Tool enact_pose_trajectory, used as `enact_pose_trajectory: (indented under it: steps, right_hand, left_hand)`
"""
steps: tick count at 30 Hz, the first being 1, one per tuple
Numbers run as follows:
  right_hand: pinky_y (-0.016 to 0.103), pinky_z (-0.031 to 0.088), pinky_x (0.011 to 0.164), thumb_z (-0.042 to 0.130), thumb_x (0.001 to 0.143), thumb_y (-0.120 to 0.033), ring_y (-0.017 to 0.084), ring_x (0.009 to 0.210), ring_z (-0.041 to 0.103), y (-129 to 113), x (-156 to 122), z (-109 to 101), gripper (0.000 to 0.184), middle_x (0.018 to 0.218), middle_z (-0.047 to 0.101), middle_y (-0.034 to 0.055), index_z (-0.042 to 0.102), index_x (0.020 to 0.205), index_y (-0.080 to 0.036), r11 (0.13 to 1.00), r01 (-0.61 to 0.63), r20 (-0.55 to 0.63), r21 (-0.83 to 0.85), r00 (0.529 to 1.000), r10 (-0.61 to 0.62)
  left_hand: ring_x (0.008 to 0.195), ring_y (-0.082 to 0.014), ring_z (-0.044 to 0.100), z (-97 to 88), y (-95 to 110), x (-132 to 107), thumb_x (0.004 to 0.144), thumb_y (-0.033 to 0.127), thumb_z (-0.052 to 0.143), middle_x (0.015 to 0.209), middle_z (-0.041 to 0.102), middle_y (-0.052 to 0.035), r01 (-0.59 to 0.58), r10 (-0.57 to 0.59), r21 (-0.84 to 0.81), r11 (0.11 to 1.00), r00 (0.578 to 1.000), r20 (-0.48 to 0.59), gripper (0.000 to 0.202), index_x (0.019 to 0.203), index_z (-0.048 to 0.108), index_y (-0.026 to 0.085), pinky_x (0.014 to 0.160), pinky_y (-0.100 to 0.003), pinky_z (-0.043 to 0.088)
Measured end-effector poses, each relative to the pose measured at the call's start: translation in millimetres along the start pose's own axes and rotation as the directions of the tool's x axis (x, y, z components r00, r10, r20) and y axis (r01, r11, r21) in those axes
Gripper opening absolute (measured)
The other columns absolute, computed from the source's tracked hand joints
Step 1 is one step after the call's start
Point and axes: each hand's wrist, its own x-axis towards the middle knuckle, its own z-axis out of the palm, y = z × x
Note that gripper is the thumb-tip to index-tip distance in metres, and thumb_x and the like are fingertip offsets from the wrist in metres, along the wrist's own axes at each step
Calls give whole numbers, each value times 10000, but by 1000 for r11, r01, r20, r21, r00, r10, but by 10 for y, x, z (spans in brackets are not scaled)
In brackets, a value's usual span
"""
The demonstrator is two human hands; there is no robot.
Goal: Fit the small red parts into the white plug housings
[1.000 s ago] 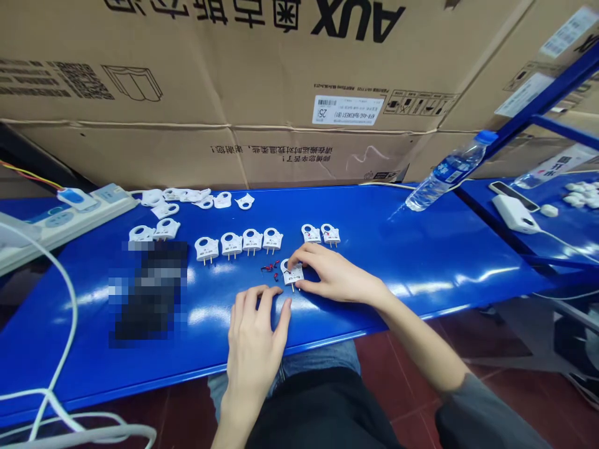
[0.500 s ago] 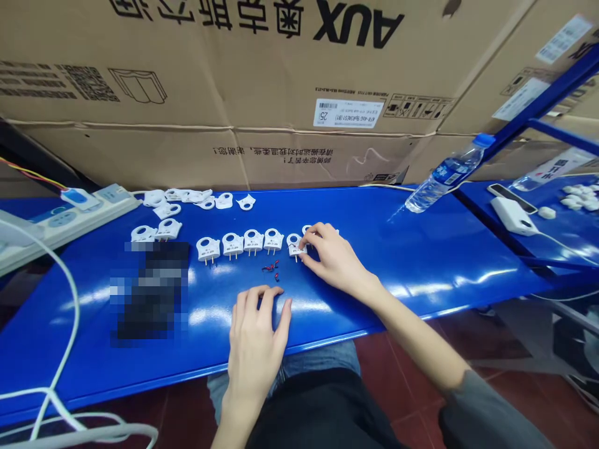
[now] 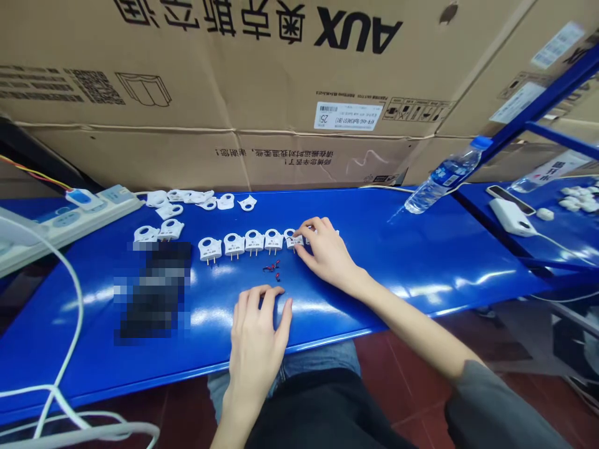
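Note:
My right hand [image 3: 324, 252] rests on the blue table [image 3: 421, 249], its fingertips pinched on a white plug half [image 3: 292, 239] at the right end of a row of white plug halves [image 3: 243, 244] with metal prongs. My left hand [image 3: 257, 333] lies flat near the table's front edge, fingers apart, holding nothing. Small red wire bits [image 3: 272, 269] lie between the two hands. Further white plug shells [image 3: 201, 200] are scattered at the back left.
Big cardboard boxes [image 3: 262, 93] wall off the back of the table. A power strip [image 3: 70, 215] and white cables [image 3: 60, 349] lie at the left, beside a blurred dark object [image 3: 154, 293]. A water bottle [image 3: 444, 174] leans at the right, with a white charger [image 3: 512, 218] beyond.
My right hand carried the plug half from near the red wire bits up and left to the end of the row. My left hand has stayed put.

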Motion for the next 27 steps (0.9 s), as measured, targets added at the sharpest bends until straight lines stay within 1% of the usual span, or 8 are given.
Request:
enact_pose_trajectory:
  steps: [2,5,8,12,15,18,22,27]
  right_hand:
    - [455,479,1033,560,1034,-245,293,1146,522,-44,18,1,279,1281,633,136,688,1266,-157,999,33,-3,10,999,-33]
    - [456,476,1023,564,1030,-234,295,1146,520,-99,76,41,290,1309,628,138,689,1281,-158,996,84,32,7,996,-84]
    - [455,482,993,574,1030,-249,293,1137,517,-126,142,118,249,1315,629,135,709,1226,-173,993,118,79,5,990,-118]
    - [444,487,987,590,1022,-241,277,1134,522,-147,182,175,181,1282,645,122,722,1128,-175,993,109,75,33,991,-111]
    - [430,492,998,619,1001,-236,258,1130,535,-162,166,115,134,1259,649,100,722,1080,-203,990,94,39,101,994,-99]
    - [427,486,1032,685,957,-234,240,1104,568,-181,123,-20,88,1199,659,73,732,1030,-225,963,114,24,246,992,-124]
    - [401,475,1072,755,923,-240,212,1110,608,-220,37,-188,96,1136,659,43,746,1019,-230,885,184,100,427,963,-249]
    - [374,513,1008,767,936,-287,215,1111,621,-242,-50,-235,86,1141,658,48,763,1008,-240,856,172,231,488,920,-317]
  left_hand:
    - [1039,-278,617,6,-8,-2,1021,365,561,1088,684,-76,0,0,0,1000,1000,-3,195,1148,649,246,895,-426,517]
    - [1032,-279,626,9,-13,-4,1018,372,565,1080,690,-75,-8,8,-1,1000,1000,-14,202,1150,652,246,890,-424,521]
    - [1035,-278,633,-2,1,0,1023,376,554,1086,695,-78,-1,1,-6,1000,1000,-14,218,1166,646,240,895,-428,529]
    - [1046,-282,637,-36,59,12,1033,363,535,1091,690,-86,43,-44,-37,998,999,-14,218,1184,623,233,919,-451,535]
    - [1064,-289,637,-50,94,13,1034,359,529,1105,677,-89,81,-83,-62,995,996,-23,236,1225,598,239,919,-456,542]
    - [1094,-306,625,-46,96,9,1028,375,534,1133,655,-103,110,-115,-85,990,992,-56,331,1326,541,231,926,-469,542]
    - [1102,-313,617,-47,91,8,1023,367,544,1163,633,-124,146,-159,-112,983,980,-122,404,1392,493,209,949,-491,540]
    - [1146,-329,610,-55,108,-1,1012,318,536,1196,627,-143,183,-195,-87,979,969,-152,309,1301,585,219,889,-464,548]
